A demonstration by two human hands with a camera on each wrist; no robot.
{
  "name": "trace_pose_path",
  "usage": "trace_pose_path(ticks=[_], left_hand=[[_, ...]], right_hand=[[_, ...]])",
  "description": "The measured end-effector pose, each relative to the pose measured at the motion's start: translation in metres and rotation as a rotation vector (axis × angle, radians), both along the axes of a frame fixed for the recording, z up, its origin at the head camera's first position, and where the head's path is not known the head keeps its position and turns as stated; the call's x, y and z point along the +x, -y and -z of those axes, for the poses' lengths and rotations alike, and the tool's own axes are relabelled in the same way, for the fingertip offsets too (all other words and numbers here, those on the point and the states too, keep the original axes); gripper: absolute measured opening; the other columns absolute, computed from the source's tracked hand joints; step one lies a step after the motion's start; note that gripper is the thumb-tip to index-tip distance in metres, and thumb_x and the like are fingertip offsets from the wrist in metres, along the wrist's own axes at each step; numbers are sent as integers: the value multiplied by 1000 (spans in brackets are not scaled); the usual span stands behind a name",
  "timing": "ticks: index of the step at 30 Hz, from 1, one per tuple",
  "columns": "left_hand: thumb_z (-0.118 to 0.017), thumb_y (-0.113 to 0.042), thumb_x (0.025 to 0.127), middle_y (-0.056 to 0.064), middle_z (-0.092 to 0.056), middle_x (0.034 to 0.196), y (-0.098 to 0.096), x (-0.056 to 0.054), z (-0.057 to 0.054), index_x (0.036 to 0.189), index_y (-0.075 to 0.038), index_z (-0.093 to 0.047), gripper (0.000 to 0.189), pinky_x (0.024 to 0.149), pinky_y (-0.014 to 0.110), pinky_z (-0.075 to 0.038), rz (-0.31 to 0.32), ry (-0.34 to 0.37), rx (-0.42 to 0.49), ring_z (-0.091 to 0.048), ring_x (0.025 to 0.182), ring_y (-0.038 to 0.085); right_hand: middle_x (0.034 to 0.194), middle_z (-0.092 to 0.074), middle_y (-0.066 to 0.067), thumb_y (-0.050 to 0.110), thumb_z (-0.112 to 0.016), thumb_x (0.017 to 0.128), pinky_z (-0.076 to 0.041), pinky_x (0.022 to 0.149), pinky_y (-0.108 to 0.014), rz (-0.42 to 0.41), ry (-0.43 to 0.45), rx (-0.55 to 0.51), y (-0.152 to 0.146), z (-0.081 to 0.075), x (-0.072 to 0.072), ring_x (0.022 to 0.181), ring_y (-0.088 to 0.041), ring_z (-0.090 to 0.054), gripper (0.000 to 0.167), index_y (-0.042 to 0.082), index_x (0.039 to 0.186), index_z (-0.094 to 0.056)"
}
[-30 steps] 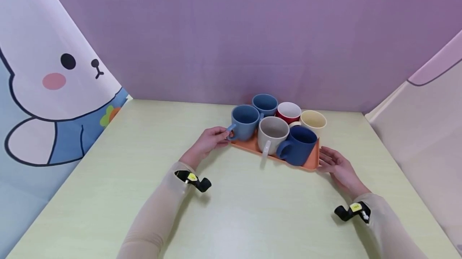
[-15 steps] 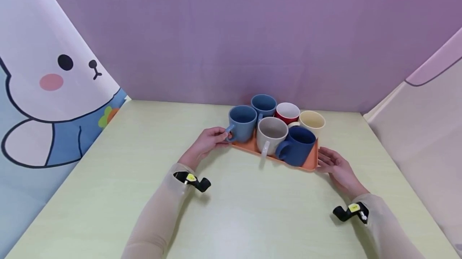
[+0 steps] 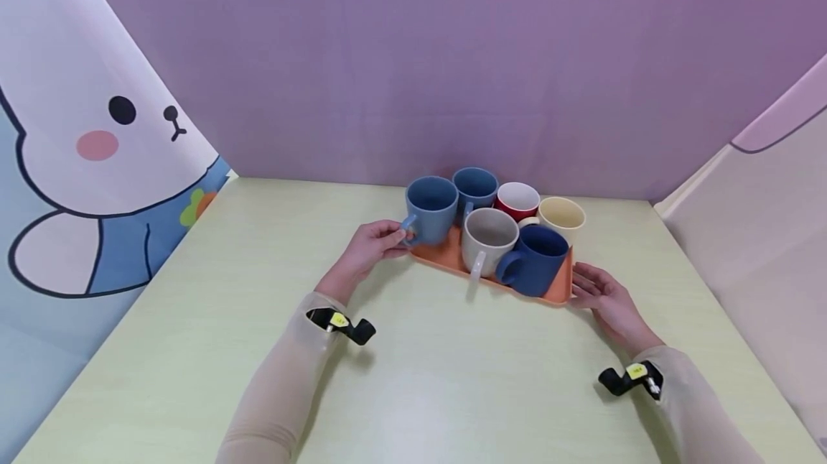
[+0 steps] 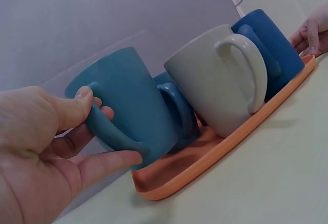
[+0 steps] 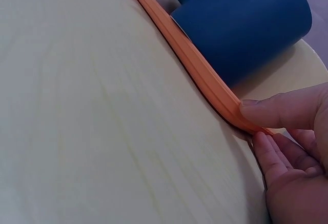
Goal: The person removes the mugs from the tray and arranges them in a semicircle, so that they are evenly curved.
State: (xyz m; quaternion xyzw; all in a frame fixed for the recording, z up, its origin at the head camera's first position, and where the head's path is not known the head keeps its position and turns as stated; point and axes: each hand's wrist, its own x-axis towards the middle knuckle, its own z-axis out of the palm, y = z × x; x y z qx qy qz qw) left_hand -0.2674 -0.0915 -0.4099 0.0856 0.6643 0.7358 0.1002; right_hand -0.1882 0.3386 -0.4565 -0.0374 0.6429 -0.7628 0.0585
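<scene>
My left hand (image 3: 370,251) grips a light blue mug (image 4: 125,106) by its handle, thumb on top and fingers through and below it. That mug hangs over the left end of an orange tray (image 4: 179,175), its base near the rim. My right hand (image 3: 609,306) pinches the tray's right corner, thumb on the rim and fingers against the outer side. On the tray stand a grey-white mug (image 3: 489,238), a dark blue mug (image 3: 536,263), another blue mug (image 3: 474,187), a red mug with white inside (image 3: 517,200) and a cream mug (image 3: 561,216).
The tray sits slantwise on a pale table (image 3: 413,378), toward its back edge. Behind rises a purple cloth backdrop (image 3: 413,69). A cartoon-printed sheet (image 3: 77,234) borders the left side, a pale sheet (image 3: 749,234) the right.
The light blue mug has risen and shifted slightly back and left off its spot on the tray, in my left hand. My right hand keeps its place at the tray's corner.
</scene>
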Motion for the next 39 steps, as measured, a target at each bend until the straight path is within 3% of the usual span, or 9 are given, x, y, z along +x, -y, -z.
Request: trace_pose_path(ticks=[9,17,23,30,36,39], left_hand=[[-54,2,101,23,-67,106,10,2,-7,120,21,-55,28,85,36,-58,-57,-24,-5,-70,91,21],[-54,1,101,28,-64,110,23,2,-10,121,22,-54,29,85,35,-58,-131,-29,3,-69,82,14],[-55,1,100,21,-67,103,35,-1,-8,121,22,-54,30,82,32,-59,-184,-16,-11,-70,82,15],[-56,0,100,24,-66,105,46,-3,-5,121,22,-56,30,79,29,-59,-237,-7,-34,-69,78,13],[-57,0,100,8,-68,92,54,-3,0,120,22,-56,30,79,30,-59,-255,-3,-31,-69,78,13],[-57,0,100,10,-69,94,56,-2,3,121,21,-56,30,80,29,-59,-264,3,-36,-69,77,12]], right_hand=[[119,-62,12,-27,-52,84,-55,86,-21,-1,-13,-2,0,1,0,108,0,-61,66,-10,143,-30],[118,-62,13,-27,-53,83,-55,86,-20,-4,-19,8,0,1,-1,108,0,-61,67,-12,144,-27],[117,-64,11,-27,-52,83,-56,84,-22,3,-17,-15,1,1,-1,107,-1,-63,62,-10,140,-33],[116,-62,13,-26,-50,85,-56,83,-20,10,9,22,1,-2,-1,106,1,-61,65,-11,144,-27],[117,-63,12,-27,-52,84,-56,83,-21,2,-5,2,0,0,-1,107,0,-62,63,-9,141,-33],[117,-64,11,-27,-52,84,-56,83,-22,-4,-17,-17,0,2,0,107,-1,-62,61,-8,139,-35]])
